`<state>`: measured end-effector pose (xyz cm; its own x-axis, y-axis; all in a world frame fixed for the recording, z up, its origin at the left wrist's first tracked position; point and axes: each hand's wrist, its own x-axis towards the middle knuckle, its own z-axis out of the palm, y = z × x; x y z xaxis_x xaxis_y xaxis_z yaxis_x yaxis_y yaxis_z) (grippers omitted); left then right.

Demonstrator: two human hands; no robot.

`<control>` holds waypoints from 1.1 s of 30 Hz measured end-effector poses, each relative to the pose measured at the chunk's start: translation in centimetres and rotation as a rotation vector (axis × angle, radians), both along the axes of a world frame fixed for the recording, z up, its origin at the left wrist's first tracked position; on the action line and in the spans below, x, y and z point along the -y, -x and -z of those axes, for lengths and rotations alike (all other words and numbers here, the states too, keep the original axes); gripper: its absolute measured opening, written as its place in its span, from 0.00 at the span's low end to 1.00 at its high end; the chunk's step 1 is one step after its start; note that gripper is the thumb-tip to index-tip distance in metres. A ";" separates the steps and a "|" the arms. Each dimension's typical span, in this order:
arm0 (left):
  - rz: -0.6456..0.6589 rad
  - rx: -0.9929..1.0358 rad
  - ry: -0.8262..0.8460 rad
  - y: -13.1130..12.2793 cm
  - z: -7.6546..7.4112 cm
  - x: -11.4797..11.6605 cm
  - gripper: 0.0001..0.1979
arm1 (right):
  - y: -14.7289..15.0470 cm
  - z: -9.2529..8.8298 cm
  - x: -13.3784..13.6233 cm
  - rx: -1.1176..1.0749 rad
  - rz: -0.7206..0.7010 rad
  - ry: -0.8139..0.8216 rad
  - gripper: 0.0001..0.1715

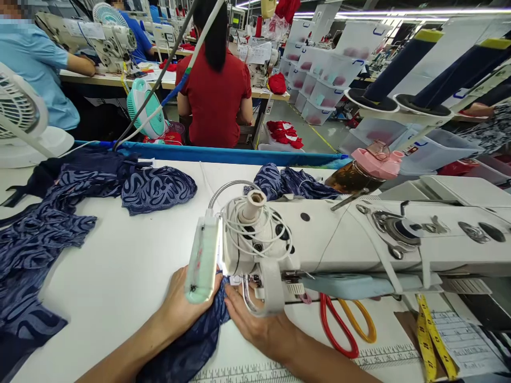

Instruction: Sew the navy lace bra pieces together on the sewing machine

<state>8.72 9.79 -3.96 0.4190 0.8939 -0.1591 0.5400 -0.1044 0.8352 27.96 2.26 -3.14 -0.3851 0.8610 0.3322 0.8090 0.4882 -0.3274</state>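
Observation:
A sewing machine (331,229) reaches in from the right, its needle area partly hidden behind a lamp (202,260) and a cable coil. Under its head lies navy patterned fabric (191,346), hanging toward the near edge. My left hand (181,300) holds the fabric's left side, its fingers closed and partly covered by the lamp. My right hand (259,324) rests on the fabric's right edge beside the presser foot, fingers extended and partly hidden by the machine.
Navy lace pieces (51,229) lie left, with a lace cup (157,189) and more lace (291,181) behind. Red scissors (339,330), yellow scissors (361,319) and a tape measure (433,340) are at right. A pink-lidded bottle (367,167) stands behind the machine. People sit beyond.

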 end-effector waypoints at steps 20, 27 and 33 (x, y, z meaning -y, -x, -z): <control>0.000 -0.053 -0.086 0.3 1.5 -1.2 0.11 | 0.5 0.4 -0.3 0.185 0.042 -0.013 0.18; -0.028 -0.033 -0.164 0.2 2.6 -2.0 0.13 | 0.7 1.2 -0.4 0.310 0.080 -0.217 0.17; -0.052 0.000 -0.163 -0.1 2.7 -3.0 0.11 | 0.3 0.7 -0.7 0.301 0.039 -0.157 0.12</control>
